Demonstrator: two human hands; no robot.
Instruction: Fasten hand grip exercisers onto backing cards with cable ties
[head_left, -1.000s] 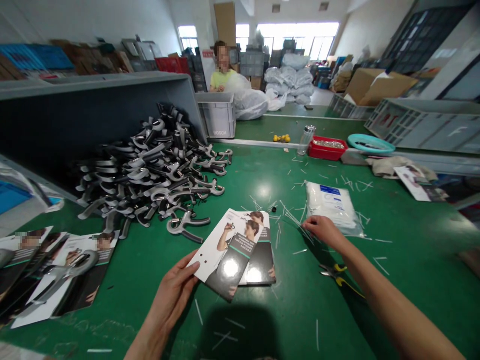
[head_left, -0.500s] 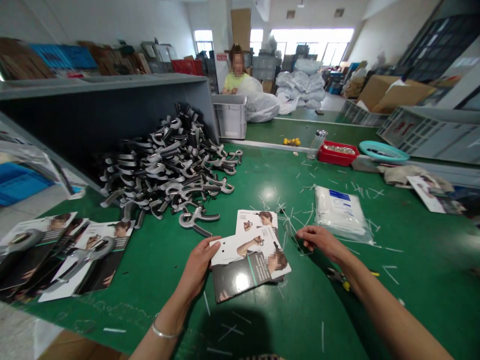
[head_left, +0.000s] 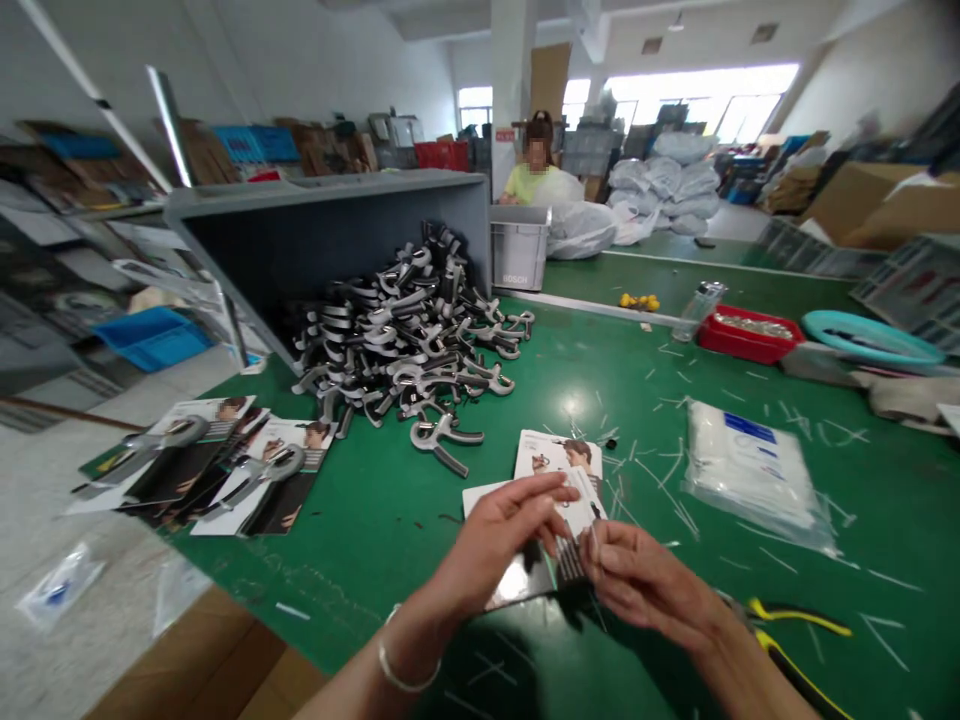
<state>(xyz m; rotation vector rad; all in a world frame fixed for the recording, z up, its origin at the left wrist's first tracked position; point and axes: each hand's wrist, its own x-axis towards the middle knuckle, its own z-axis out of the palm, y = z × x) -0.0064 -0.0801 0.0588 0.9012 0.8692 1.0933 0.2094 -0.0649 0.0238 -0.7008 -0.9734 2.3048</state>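
Observation:
My left hand (head_left: 502,540) is over the printed cards, its fingers stretched out and apart. Facing it, my right hand (head_left: 637,575) pinches what looks like a thin plastic tie, mostly hidden by the fingertips. Beneath both hands lies a printed card (head_left: 480,495) with a dark lower half, partly covering another card (head_left: 532,450). A hand gripper (head_left: 446,435) with grey and black handles rests just beyond them. Loose white ties (head_left: 679,505) are scattered to the right. By my right wrist are yellow-and-black pliers (head_left: 801,617), their jaws hidden by it.
A grey crate (head_left: 330,190) on its side spills a heap of hand grippers (head_left: 405,335). More cards (head_left: 217,500) with grippers on them lie left. On the right are a bag of ties (head_left: 750,470), a red tray (head_left: 750,345) and a turquoise dish (head_left: 870,345). A co-worker (head_left: 525,180) sits beyond.
My left hand has let go of the card's edge and moved over it. My right hand has come left from the loose ties to the card. The view has turned left.

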